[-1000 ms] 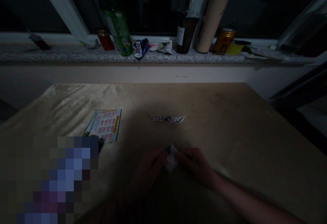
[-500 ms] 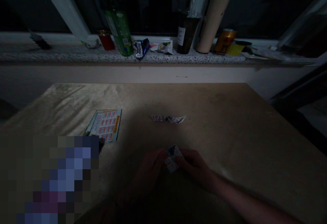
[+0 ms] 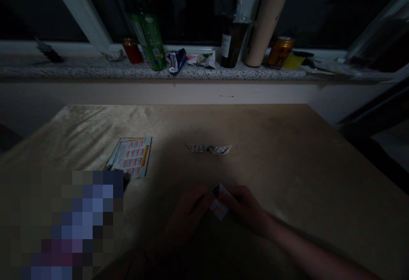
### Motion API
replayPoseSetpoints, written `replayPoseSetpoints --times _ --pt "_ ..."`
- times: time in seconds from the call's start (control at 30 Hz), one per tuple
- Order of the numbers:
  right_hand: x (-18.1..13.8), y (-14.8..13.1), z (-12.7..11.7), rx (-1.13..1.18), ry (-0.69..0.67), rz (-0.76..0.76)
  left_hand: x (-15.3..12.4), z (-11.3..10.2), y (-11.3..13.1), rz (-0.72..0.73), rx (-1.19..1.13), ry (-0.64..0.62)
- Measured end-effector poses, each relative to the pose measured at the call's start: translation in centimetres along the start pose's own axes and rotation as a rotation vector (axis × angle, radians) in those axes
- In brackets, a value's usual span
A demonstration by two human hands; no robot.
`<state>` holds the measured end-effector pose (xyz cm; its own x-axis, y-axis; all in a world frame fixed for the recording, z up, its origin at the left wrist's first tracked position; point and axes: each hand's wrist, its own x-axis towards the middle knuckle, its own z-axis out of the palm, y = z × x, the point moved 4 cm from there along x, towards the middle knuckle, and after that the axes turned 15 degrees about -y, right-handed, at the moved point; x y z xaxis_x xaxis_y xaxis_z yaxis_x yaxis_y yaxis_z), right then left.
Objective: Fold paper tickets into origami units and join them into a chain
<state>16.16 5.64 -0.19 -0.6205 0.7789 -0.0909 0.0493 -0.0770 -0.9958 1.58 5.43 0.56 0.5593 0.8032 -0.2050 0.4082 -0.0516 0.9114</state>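
Both hands hold a small piece of printed paper (image 3: 220,210) low over the near middle of the table. My left hand (image 3: 190,207) pinches its left edge, and my right hand (image 3: 244,203) grips it from the right with the thumb on top. The paper looks folded and sits at a slant, though the dim light hides its finer creases. Farther out lies a twisted strip of printed paper (image 3: 209,148), pinched in at its middle. Off to the left is a small stack of printed sheets (image 3: 134,156), with red and white blocks on the top one.
A pixelated patch (image 3: 86,220) covers the lower left. Along the granite windowsill (image 3: 191,73) stand a green bottle (image 3: 151,41), a red jar (image 3: 132,51), a dark cup with a straw (image 3: 231,44), a cardboard tube (image 3: 268,20), an orange can (image 3: 281,52) and crumpled wrappers (image 3: 177,61).
The paper in my hands has shifted slightly down and right, and its tilt has changed. My right thumb has moved up across it. The strip and the stack lie as before.
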Motion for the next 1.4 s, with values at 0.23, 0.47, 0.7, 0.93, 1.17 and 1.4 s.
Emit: replayPoseSetpoints --times 0.23,0.47,0.7,0.93,1.17,1.4 --pt "0.0 0.1 -0.3 -0.063 0.07 0.0 0.2 -0.3 0.0 -0.009 -0.096 -0.009" --pt "0.0 0.5 -0.4 -0.043 0.064 0.021 0.1 -0.3 -0.1 -0.005 -0.095 0.017" --pt "0.0 0.6 -0.6 0.023 0.083 0.048 0.3 -0.2 -0.2 -0.064 -0.063 0.016" --pt "-0.2 1.0 -0.5 0.07 0.084 0.045 0.1 -0.1 0.0 -0.047 -0.046 -0.009" --pt "0.1 1.2 -0.7 0.106 0.097 0.045 0.0 -0.1 0.1 -0.067 -0.056 0.056" --pt "-0.3 1.9 -1.2 0.129 0.223 0.115 -0.1 -1.1 -0.7 -0.141 -0.142 0.225"
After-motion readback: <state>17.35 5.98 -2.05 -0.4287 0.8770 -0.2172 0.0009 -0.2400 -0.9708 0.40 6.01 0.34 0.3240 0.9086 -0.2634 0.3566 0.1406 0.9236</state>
